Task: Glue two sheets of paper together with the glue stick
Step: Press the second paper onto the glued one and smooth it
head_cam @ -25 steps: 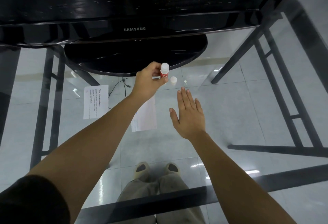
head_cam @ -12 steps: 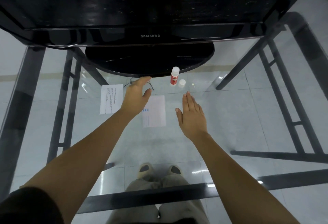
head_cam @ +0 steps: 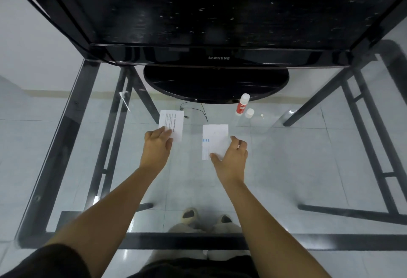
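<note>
The small red-and-white plastic glue stick point(head_cam: 242, 105) stands upright and uncapped on the clear glass counter point(head_cam: 308, 156), its round white cap point(head_cam: 249, 113) lying just beside it, near the glossy black oval foot of the monitor point(head_cam: 215, 83). That suggests the gluing itself is done or set aside, though no glue shows on either sheet, so I cannot say whether any has been spread. The two sheets lie flat and apart, not yet joined: the thin white printed sheet with dark text point(head_cam: 171, 126) on the left, the thin white sheet with small blue marks point(head_cam: 214, 140) on the right. The left hand point(head_cam: 157, 145) rests fingers-down on the near corner of the printed sheet, fairly open, pinning rather than gripping. The right hand point(head_cam: 231, 156) spreads over the near right corner of the other sheet, thumb along its lower edge; whether it pinches the paper I cannot tell. Bringing one sheet onto the other and pressing seems what remains.
</note>
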Demonstrator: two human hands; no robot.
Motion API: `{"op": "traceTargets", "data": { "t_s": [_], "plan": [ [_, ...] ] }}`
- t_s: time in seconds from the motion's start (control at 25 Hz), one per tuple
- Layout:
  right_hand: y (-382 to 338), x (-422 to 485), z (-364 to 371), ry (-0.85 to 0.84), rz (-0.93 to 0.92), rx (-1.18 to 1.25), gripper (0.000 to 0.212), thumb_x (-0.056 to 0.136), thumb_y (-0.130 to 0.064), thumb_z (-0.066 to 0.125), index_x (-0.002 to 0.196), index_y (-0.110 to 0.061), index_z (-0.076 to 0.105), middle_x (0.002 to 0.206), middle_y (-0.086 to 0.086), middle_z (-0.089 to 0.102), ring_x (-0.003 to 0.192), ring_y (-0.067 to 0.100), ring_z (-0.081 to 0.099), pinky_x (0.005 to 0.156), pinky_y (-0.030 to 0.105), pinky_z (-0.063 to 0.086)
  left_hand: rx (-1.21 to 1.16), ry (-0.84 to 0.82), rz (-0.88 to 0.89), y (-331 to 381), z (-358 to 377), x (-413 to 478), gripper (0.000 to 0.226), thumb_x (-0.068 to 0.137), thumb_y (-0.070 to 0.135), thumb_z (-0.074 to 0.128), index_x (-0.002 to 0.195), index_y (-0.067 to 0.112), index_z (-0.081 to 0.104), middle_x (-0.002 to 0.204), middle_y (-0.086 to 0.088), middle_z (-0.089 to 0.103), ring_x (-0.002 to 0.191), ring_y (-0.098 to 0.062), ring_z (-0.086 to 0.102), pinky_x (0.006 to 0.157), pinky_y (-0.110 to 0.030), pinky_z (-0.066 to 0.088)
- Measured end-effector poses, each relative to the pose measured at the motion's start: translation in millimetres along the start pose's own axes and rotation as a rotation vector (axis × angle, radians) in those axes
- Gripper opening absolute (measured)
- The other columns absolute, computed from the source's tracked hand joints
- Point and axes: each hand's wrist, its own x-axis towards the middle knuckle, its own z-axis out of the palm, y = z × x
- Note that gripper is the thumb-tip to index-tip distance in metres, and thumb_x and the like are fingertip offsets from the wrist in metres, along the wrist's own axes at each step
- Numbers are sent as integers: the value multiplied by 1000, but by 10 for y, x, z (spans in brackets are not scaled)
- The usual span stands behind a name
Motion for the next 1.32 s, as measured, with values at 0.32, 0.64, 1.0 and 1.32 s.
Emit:
{"op": "traceTargets", "data": {
  "t_s": [0.32, 0.64, 1.0, 1.32],
  "plan": [
    [-52, 26, -44, -41, 91, 202, 69, 73, -7, 72, 129, -13, 32, 127, 11, 49, 103, 26, 56, 77, 27, 49, -77, 23, 20, 82, 63, -199, 32, 88, 9, 58, 120, 4, 57, 127, -19, 57, 111, -41, 44, 93, -46, 44],
    [202, -41, -434, 117, 52, 400, 20, 85, -11, 63, 104, -5, 62, 95, 7, 68, 70, 9, 58, 51, 0, 39, -77, -53, 32, 245, 120, -120, 33, 88, 14, 59, 119, 4, 59, 132, -19, 51, 115, -40, 40, 97, -44, 41],
    [473, 59, -738, 254, -76, 346, 18, 89, -17, 60, 102, -9, 69, 102, 9, 70, 78, 13, 60, 62, 15, 49, -183, -69, 50, 962, 494, -241, 34, 88, 15, 59, 119, 4, 58, 131, -18, 50, 116, -34, 40, 97, -36, 41],
    [503, 30, -729, 286, -124, 312, 26, 90, -17, 59, 114, -12, 66, 89, 4, 59, 67, 14, 57, 58, 20, 52, -167, -32, 11, 1113, 600, -254, 35, 88, 19, 59, 119, 3, 56, 131, -16, 50, 113, -33, 41, 96, -37, 43]
  ]
}}
